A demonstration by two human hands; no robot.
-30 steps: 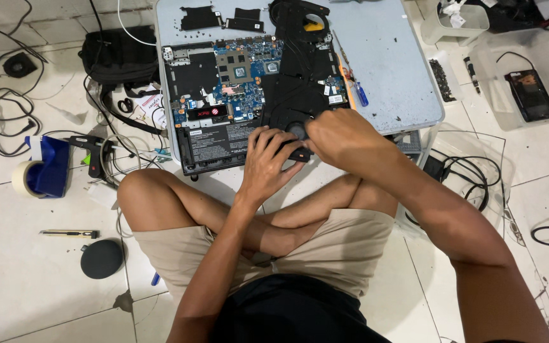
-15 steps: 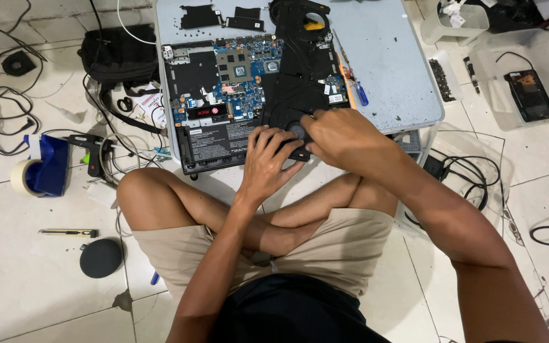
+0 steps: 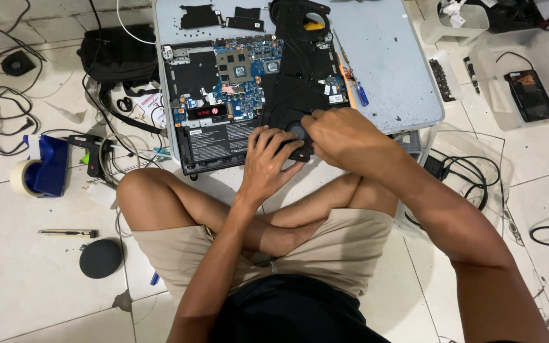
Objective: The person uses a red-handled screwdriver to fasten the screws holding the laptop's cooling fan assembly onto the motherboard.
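Observation:
An opened laptop [image 3: 223, 95] lies base-up on a low grey table [image 3: 395, 70], its blue circuit board and black battery exposed. A black plastic frame part [image 3: 303, 82] lies over the laptop's right half. My left hand [image 3: 268, 162] presses fingers on the lower edge of that black part near a round fan opening. My right hand [image 3: 344, 136] grips the same black part from the right, fingers curled over its corner. Both hands touch each other's area closely. I sit cross-legged on the floor.
A blue-handled screwdriver [image 3: 358, 92] lies on the table. On the white tiled floor: a black bag [image 3: 119, 54], a tape roll [image 3: 23, 178], a glue gun [image 3: 96, 155], a pen knife [image 3: 68, 234], a round black disc [image 3: 100, 258], cables [image 3: 465, 171], a phone in a tray [image 3: 530, 95].
Both hands stay on the black part at the laptop's lower right edge; the left fingers have shifted slightly. Nothing else has moved.

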